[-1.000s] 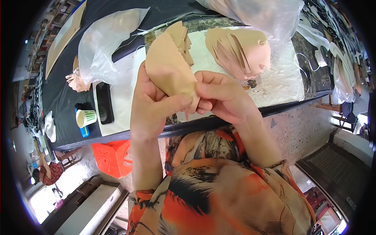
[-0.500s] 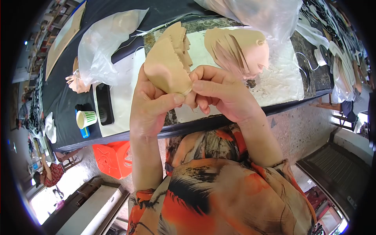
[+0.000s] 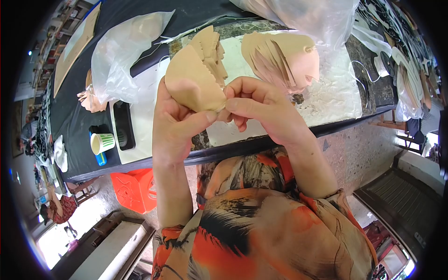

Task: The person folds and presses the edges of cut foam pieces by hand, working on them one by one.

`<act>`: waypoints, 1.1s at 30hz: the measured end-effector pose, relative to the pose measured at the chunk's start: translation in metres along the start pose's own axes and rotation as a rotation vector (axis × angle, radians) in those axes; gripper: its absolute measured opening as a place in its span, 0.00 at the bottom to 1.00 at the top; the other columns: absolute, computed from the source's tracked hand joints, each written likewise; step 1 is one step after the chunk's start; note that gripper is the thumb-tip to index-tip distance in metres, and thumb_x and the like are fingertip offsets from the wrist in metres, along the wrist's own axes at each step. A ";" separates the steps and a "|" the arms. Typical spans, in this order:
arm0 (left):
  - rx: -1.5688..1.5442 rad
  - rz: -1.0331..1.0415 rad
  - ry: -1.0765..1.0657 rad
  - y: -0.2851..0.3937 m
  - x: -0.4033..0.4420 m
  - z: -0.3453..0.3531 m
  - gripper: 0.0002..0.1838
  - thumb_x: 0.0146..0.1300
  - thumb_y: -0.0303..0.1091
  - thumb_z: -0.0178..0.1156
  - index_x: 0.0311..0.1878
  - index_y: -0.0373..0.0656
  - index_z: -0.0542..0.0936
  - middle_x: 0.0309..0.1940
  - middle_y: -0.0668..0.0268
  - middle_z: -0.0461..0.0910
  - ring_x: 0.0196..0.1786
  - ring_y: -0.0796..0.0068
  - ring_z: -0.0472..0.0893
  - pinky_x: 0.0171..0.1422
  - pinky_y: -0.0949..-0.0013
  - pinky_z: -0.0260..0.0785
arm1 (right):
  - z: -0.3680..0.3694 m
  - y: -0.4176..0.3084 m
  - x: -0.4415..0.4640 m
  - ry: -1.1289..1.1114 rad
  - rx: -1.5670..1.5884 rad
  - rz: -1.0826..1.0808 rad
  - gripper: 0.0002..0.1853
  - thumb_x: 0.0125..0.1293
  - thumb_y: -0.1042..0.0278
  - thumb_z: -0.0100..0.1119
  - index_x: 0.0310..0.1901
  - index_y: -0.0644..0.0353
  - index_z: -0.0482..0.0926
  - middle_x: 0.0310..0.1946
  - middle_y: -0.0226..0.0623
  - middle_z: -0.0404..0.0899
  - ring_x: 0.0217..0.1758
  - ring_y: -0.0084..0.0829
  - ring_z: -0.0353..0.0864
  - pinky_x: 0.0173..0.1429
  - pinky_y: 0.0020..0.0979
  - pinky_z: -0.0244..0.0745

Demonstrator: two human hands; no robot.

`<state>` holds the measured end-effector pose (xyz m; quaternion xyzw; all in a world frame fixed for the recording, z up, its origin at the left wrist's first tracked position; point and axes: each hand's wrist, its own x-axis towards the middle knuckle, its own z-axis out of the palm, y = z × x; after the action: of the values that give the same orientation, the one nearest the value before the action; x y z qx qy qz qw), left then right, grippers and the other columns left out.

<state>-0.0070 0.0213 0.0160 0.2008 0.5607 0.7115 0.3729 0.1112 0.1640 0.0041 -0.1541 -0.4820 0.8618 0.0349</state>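
Observation:
A tan, leather-like piece (image 3: 191,77) with a curved outline and a notched edge is up between my hands. My left hand (image 3: 179,123) holds it from below and the left, thumb pressed near its lower corner. At that same corner, my right hand (image 3: 261,107) pinches the edge between thumb and forefinger. What lies right under those fingertips is partly hidden. Behind it, similar notched pieces (image 3: 212,51) show in a layered bunch; whether my left hand holds these too, I cannot tell. A fanned stack of tan pieces (image 3: 294,60) lies on the white sheet (image 3: 333,93) to the right.
Clear plastic bags (image 3: 123,56) lie on the dark-covered table (image 3: 70,135). A paper cup (image 3: 102,143) and a black phone-like object (image 3: 123,126) sit at left. A red container (image 3: 134,189) stands on the floor below. Another person (image 3: 60,207) is far left.
Both hands and the tan piece have shifted slightly left, and the piece has tilted a little. My right fingers still pinch its lower corner.

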 end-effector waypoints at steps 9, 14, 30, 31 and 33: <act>-0.097 -0.030 -0.084 -0.006 0.000 -0.006 0.41 0.47 0.19 0.67 0.65 0.39 0.58 0.51 0.57 0.75 0.49 0.67 0.81 0.49 0.69 0.77 | -0.001 0.008 0.001 -0.067 0.072 -0.013 0.07 0.66 0.69 0.51 0.39 0.63 0.74 0.28 0.32 0.78 0.28 0.17 0.73 0.33 0.21 0.72; -0.138 -0.073 -0.103 -0.001 -0.002 0.003 0.42 0.46 0.19 0.67 0.65 0.39 0.58 0.50 0.56 0.76 0.49 0.67 0.81 0.48 0.68 0.77 | -0.004 0.013 0.002 -0.140 0.391 0.114 0.09 0.68 0.66 0.50 0.37 0.63 0.74 0.27 0.32 0.76 0.27 0.17 0.72 0.33 0.21 0.71; -0.140 -0.050 -0.073 -0.006 0.001 0.000 0.43 0.44 0.16 0.67 0.66 0.39 0.60 0.47 0.60 0.77 0.43 0.73 0.80 0.37 0.75 0.73 | -0.012 0.000 -0.008 -0.086 0.225 0.082 0.07 0.66 0.67 0.59 0.40 0.60 0.75 0.23 0.25 0.72 0.17 0.11 0.61 0.21 0.15 0.54; -0.133 -0.055 -0.080 -0.006 0.002 0.002 0.43 0.44 0.16 0.67 0.66 0.39 0.60 0.47 0.60 0.77 0.43 0.73 0.80 0.36 0.75 0.73 | -0.013 -0.001 -0.009 -0.071 0.125 0.062 0.08 0.66 0.67 0.58 0.41 0.61 0.74 0.23 0.24 0.71 0.17 0.10 0.60 0.20 0.14 0.52; -0.121 -0.065 -0.095 -0.008 0.003 0.004 0.44 0.43 0.16 0.68 0.66 0.39 0.59 0.47 0.61 0.77 0.42 0.73 0.81 0.35 0.75 0.73 | -0.013 -0.003 -0.012 -0.028 -0.002 0.023 0.08 0.66 0.66 0.58 0.39 0.61 0.75 0.23 0.23 0.71 0.20 0.11 0.60 0.22 0.17 0.54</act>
<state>-0.0039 0.0267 0.0093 0.1929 0.5048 0.7212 0.4334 0.1256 0.1739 0.0034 -0.1475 -0.4817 0.8636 0.0180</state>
